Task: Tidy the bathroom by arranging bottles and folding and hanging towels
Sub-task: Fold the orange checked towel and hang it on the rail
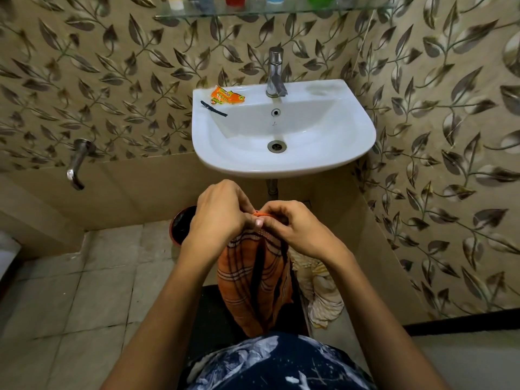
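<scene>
Towel [253, 280], orange with dark stripes, hangs bunched; left hand [218, 211] and right hand [292, 223] pinch its top.

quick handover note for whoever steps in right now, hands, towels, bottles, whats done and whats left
Left hand and right hand: both pinch the top edge of the orange checked towel, which hangs folded lengthwise below the sink.
Cream towel: crumpled on the floor to the right, untouched.
Bottles: on the glass shelf, mostly cut off by the frame; order unclear.
Left: finish folding and hang the orange towel, then fold and hang the cream one.
</scene>
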{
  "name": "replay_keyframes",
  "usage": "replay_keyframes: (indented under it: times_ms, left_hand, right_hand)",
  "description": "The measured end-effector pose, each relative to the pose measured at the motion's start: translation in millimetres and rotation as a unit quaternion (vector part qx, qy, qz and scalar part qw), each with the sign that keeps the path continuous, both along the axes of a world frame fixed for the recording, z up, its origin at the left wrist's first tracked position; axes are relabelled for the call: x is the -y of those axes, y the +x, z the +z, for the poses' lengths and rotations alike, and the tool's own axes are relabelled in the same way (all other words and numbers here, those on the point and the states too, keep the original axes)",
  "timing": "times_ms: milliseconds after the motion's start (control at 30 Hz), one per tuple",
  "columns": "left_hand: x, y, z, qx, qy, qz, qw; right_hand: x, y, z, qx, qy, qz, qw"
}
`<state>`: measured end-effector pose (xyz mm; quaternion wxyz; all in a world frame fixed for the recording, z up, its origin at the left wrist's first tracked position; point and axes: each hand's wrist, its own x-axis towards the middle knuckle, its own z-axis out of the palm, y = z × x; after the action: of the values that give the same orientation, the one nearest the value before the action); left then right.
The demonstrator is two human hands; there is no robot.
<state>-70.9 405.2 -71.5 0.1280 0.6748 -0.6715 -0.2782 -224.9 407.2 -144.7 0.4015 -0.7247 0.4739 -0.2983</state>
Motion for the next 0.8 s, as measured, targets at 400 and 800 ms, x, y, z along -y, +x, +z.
replay_keyframes:
  times_ms: [400, 800]
  left_hand:
    - [-1, 19, 14, -0.028, -0.102, 0.08, 0.991]
    - [0, 14, 7, -0.019, 0.013, 0.018, 1.0]
  right_hand:
    - [-6, -7, -27, -0.1, 0.052, -0.005, 0.994]
    - [-16, 19, 2, -0.022, -0.04, 0.026, 0.999]
